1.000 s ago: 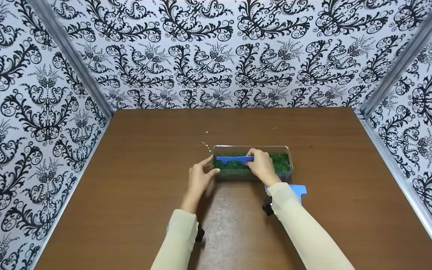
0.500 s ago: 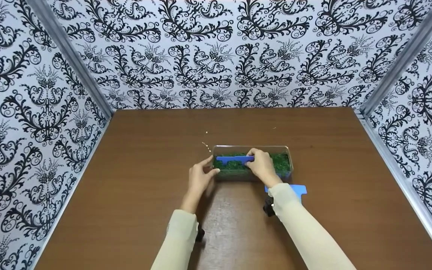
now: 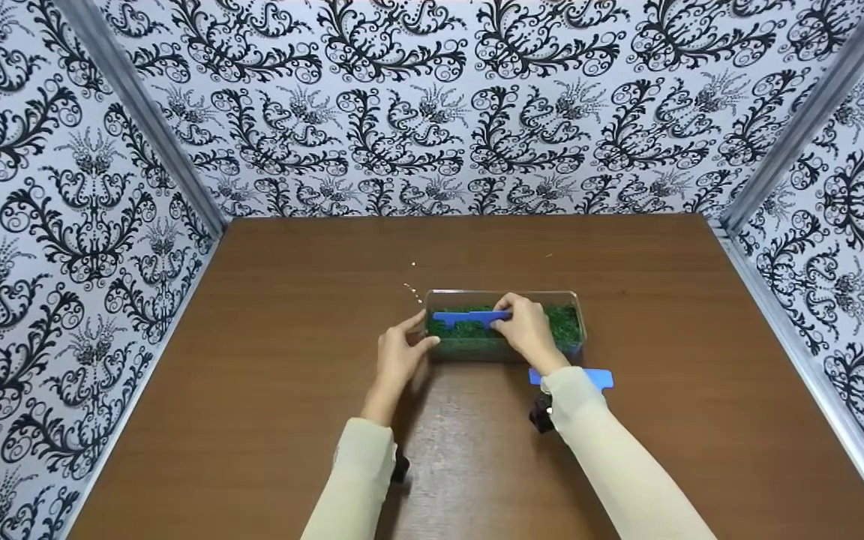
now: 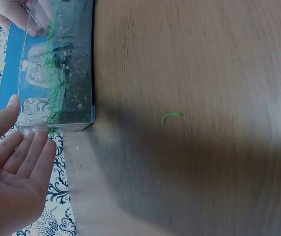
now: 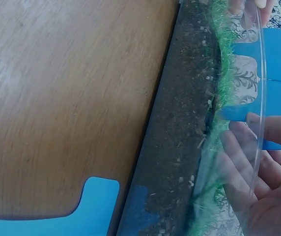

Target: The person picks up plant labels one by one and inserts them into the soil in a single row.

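Observation:
A clear plastic box (image 3: 469,349) holds dark soil (image 5: 184,93) topped with green grass (image 3: 563,324). My left hand (image 3: 400,354) grips the left end of the box, thumb at the near corner and fingers at the end wall. Inside, two flat blue T-shaped pieces stand side by side with their stems down in the grass. My right hand (image 3: 528,331) pinches the right blue piece (image 5: 276,98) near its right end. The left blue piece (image 5: 275,54) meets it along a thin seam.
Another blue T-shaped piece (image 3: 589,378) lies on the brown table (image 3: 312,300) by the box's near right corner, partly under the right sleeve. A green grass blade (image 4: 172,117) lies in front of the box. Pale crumbs (image 3: 412,291) lie beyond its left end. Patterned walls surround the table.
My right hand and forearm have shifted slightly to the right, and the right blue piece now sits a little higher than the left one. My left hand and the box have stayed put.

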Available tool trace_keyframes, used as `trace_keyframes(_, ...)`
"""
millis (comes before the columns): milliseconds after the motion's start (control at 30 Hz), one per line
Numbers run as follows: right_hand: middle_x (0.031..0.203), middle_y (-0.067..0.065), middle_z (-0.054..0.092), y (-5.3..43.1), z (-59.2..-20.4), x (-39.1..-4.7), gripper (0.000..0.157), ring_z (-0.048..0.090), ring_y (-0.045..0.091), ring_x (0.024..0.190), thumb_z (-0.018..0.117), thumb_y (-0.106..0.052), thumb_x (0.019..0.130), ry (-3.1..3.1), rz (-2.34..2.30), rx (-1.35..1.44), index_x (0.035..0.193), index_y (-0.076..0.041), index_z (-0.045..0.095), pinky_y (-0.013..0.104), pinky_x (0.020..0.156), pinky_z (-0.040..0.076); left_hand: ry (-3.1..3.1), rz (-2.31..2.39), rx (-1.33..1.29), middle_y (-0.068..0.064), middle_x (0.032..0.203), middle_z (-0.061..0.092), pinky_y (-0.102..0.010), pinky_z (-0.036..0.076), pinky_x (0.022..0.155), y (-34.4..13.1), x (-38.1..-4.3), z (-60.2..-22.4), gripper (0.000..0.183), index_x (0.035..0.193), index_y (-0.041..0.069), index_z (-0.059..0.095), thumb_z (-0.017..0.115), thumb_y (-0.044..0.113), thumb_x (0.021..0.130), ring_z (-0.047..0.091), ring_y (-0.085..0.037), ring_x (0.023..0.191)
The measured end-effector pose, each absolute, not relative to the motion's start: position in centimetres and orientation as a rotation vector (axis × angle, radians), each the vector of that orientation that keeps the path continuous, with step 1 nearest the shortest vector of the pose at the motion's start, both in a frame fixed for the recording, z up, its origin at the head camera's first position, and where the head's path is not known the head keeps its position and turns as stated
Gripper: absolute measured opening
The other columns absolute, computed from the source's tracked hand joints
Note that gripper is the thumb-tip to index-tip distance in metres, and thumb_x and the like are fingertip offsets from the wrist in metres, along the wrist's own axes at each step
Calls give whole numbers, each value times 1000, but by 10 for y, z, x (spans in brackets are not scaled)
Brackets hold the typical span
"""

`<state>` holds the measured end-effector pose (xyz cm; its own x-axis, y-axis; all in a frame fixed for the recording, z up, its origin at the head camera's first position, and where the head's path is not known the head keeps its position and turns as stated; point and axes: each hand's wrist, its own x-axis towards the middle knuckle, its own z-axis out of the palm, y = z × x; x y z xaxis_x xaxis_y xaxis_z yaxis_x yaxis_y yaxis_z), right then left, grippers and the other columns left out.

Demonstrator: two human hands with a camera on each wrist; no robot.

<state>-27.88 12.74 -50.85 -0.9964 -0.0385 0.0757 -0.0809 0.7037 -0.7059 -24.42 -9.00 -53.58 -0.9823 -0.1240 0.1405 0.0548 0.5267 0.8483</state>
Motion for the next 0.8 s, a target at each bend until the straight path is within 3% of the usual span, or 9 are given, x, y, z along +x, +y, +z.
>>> trace_keyframes(267, 98, 12, 77, 132, -504, -277, 11, 72, 28, 90, 76, -9, 86, -2773, 1202, 163, 95, -8, 70, 46, 83, 56, -2573, -1451, 63, -18, 124, 69, -48, 50, 103, -90, -245, -536, 49, 128, 10, 69, 81, 14, 81, 63, -36, 121)
trace_keyframes(567, 94, 10, 76, 139, -503, -273, 5, 70, 25, 84, 71, -8, 90, -2726, 1204, 236, 94, -5, 72, 44, 79, 56, -2592, -1425, 72, -17, 126, 69, -49, 50, 103, -89, -244, -536, 49, 128, 11, 69, 82, 16, 81, 62, -36, 122)
trace_keyframes(800, 93, 7, 76, 145, -505, -270, 4, 69, 24, 85, 72, -13, 91, -2717, 1238, 203, 92, -8, 73, 43, 80, 55, -2600, -1408, 44, -17, 115, 74, -48, 55, 95, -90, -244, -535, 50, 129, 10, 68, 82, 17, 81, 71, -34, 106)
